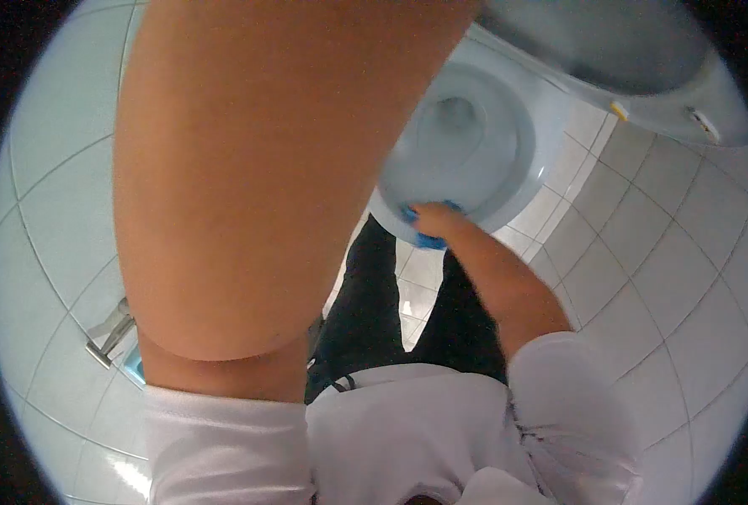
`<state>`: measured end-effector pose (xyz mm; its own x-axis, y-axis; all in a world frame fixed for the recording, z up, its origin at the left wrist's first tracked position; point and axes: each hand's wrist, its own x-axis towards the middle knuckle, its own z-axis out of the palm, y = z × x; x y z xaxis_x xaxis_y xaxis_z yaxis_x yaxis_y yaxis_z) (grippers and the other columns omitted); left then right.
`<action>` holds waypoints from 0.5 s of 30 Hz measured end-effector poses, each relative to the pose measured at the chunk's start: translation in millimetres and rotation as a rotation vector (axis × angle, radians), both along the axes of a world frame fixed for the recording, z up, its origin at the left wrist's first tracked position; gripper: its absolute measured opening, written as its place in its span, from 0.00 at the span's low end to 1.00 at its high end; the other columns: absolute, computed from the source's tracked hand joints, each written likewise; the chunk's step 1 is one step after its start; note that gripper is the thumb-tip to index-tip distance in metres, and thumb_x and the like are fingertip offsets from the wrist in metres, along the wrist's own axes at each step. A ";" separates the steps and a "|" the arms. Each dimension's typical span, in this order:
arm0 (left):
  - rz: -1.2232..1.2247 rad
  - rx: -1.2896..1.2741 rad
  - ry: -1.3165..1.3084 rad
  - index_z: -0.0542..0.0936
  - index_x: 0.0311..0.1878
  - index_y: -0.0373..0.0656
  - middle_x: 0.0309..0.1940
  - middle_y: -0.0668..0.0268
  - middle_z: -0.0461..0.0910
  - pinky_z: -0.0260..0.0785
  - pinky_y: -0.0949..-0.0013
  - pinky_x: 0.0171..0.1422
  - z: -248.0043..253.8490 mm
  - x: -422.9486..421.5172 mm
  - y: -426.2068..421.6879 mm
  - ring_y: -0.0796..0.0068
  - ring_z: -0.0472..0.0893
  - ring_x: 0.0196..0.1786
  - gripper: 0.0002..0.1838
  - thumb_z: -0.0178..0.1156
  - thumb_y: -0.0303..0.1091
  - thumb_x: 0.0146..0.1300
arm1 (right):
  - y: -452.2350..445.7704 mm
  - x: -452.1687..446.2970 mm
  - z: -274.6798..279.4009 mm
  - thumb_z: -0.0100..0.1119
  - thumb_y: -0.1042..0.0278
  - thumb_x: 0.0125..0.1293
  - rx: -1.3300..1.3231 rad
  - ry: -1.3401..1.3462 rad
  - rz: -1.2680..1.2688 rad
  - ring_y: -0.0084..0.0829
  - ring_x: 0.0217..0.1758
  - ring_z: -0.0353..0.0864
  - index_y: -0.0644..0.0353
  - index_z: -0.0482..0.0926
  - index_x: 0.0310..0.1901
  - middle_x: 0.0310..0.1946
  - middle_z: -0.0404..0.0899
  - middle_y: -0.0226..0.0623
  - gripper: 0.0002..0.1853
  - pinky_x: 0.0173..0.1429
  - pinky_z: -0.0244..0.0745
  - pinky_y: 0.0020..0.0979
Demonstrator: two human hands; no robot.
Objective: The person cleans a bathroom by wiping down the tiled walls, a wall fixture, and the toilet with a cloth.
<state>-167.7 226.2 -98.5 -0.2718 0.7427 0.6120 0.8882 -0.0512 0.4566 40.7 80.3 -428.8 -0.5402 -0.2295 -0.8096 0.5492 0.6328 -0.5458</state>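
My right hand (pixel 438 220) presses a blue cloth (pixel 432 241) onto the near rim of the white toilet bowl (pixel 521 189). Its fingers are wrapped on the cloth, and blue shows on both sides of them. A little water lies at the bottom of the bowl. My left forearm fills the left and middle of the view and runs up out of the top edge, so the left hand is out of sight. This arm covers the left part of the toilet.
The raised toilet seat and lid (pixel 643 59) stand at the upper right. White tiles (pixel 635 252) cover the wall and floor. A metal holder (pixel 111 334) juts out at the left, near a light-blue item (pixel 135 364). My legs in dark trousers (pixel 361 295) are just before the bowl.
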 end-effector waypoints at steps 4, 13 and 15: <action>0.001 -0.001 -0.005 0.78 0.26 0.39 0.21 0.59 0.73 0.67 0.63 0.34 6.9 -0.8 -2.8 0.62 0.74 0.28 0.20 0.54 0.50 0.57 | 82.2 1.6 58.4 0.49 0.62 0.54 0.572 0.052 0.559 0.39 0.51 0.71 0.58 0.77 0.45 0.46 0.75 0.40 0.18 0.52 0.69 0.43; -0.009 -0.027 -0.020 0.78 0.26 0.39 0.21 0.58 0.73 0.66 0.63 0.34 7.4 -0.4 5.2 0.61 0.74 0.29 0.21 0.54 0.50 0.57 | 22.4 58.4 33.5 0.52 0.71 0.47 0.289 0.605 0.114 0.38 0.44 0.73 0.51 0.78 0.37 0.39 0.75 0.36 0.13 0.47 0.71 0.39; -0.013 -0.030 -0.012 0.78 0.26 0.39 0.21 0.58 0.73 0.66 0.63 0.34 8.1 0.7 5.5 0.61 0.74 0.29 0.21 0.54 0.50 0.57 | 62.9 58.2 44.3 0.53 0.73 0.44 0.292 0.495 0.361 0.38 0.42 0.74 0.51 0.77 0.35 0.37 0.75 0.36 0.13 0.46 0.70 0.39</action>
